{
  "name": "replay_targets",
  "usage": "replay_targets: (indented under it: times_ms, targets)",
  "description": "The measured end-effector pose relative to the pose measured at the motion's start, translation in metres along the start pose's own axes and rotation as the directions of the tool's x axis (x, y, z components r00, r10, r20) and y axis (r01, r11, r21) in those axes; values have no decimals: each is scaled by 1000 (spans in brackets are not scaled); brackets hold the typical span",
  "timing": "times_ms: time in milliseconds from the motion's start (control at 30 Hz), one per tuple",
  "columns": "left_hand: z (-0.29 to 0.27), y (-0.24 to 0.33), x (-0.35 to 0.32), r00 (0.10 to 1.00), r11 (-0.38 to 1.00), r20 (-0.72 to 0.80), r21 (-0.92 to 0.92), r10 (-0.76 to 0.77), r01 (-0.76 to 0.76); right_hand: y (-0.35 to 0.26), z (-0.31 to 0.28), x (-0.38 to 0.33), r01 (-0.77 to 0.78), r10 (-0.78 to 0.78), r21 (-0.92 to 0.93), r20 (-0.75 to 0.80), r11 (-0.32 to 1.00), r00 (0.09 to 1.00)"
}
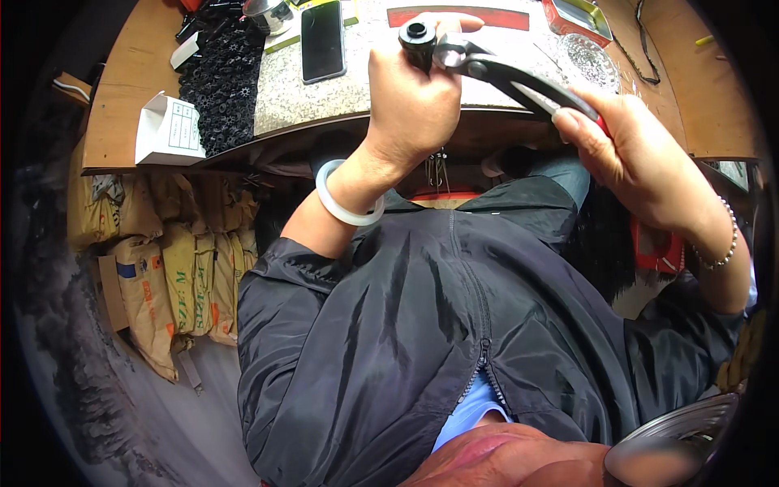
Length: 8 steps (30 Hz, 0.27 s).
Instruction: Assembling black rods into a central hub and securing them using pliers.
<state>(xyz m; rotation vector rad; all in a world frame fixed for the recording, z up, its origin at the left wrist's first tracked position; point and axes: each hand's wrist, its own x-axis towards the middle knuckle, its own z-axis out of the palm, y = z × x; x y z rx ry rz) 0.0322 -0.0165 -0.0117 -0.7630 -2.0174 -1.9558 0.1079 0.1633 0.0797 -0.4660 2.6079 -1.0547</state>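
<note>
My left hand (415, 105) is closed round a black, hollow cylindrical part (418, 42), its round open end facing up. A pair of black-handled cutting pliers (519, 81) is in the grip of my right hand (637, 150), fingers wrapped round the handles. The metal head of the pliers lies against the side of the black part, by my left fingers. Whether the jaws bite into the part cannot be made out. Both hands are raised over the front edge of the speckled work surface (304, 105).
A phone (324, 42) lies left of my hands. Beyond it are a heap of small black parts (215, 105) and a white carton (169, 130). At the right stand a see-through dish (587, 63) and a red tin (578, 20). Sacks (150, 284) are stacked below the table's left side.
</note>
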Motion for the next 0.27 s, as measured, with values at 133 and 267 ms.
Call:
replay_targets:
  times_ms: [133,267]
  targets:
    - [1,9,5,994,991,-99,-127,35,-48,20,2,1,118,-187,-382,-148,917,971]
    - [-21,0,6,993,985,-76,-157,-88,75,76,28,33,130,-222,-417,-179,899,958]
